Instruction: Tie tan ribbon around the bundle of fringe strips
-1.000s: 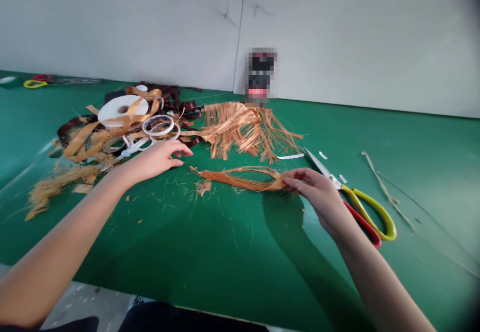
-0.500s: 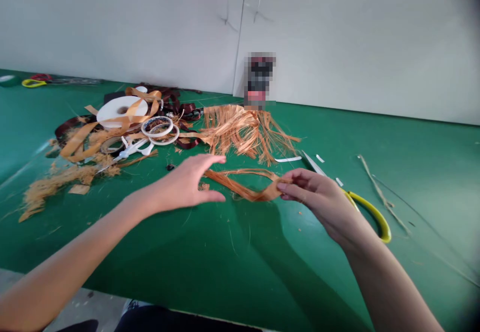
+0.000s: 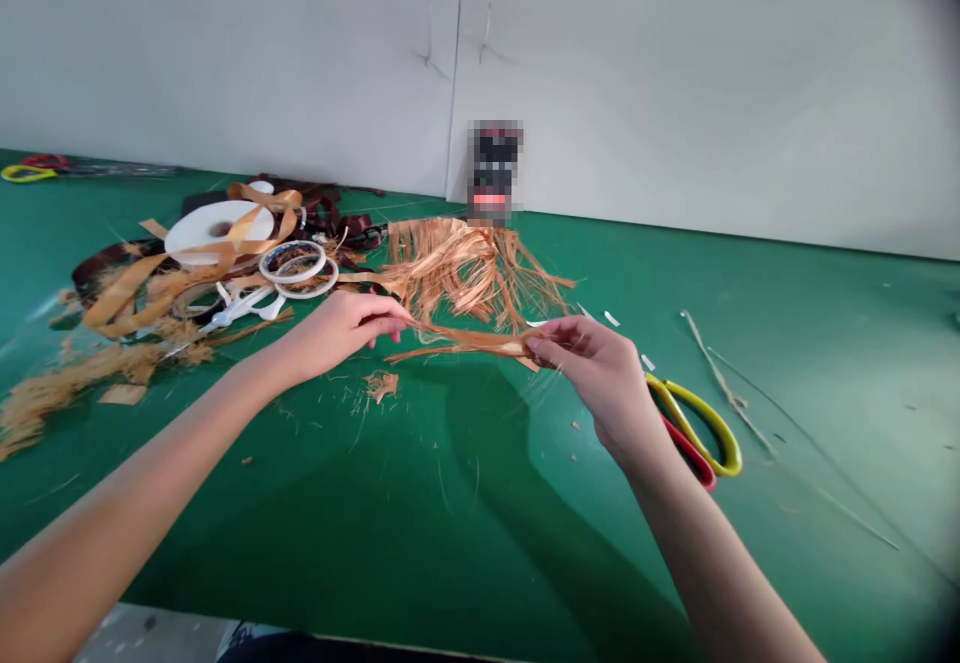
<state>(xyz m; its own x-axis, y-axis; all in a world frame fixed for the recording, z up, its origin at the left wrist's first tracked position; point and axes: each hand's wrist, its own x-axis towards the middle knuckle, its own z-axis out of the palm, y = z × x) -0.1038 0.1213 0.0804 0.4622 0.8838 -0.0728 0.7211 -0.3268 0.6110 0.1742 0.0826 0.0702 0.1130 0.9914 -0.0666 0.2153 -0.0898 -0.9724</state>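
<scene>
A frayed tan ribbon (image 3: 472, 340) stretches between my two hands, just above the green table. My right hand (image 3: 589, 353) pinches its unfrayed end between thumb and fingers. At the other end, my left hand (image 3: 349, 331) is closed on some of its loose strands, while a few other strands hang free below. Beyond the hands lies a pile of frayed ribbon pieces (image 3: 457, 263) with long coppery fringes. Scissors with yellow and red handles (image 3: 701, 428) rest beside my right wrist, their blades hidden behind the hand.
At left is a heap with a white ribbon spool (image 3: 217, 233), tape rolls (image 3: 300, 268), white-handled scissors (image 3: 240, 308) and fluffy fibre scraps (image 3: 67, 383). A thin knotted stem (image 3: 720, 373) lies at right. A blurred dark item (image 3: 495, 171) leans against the wall.
My left hand has gone from spread fingers to a pinch on the ribbon's strands. The ribbon is now pulled straighter between the hands. The whole view has shifted slightly.
</scene>
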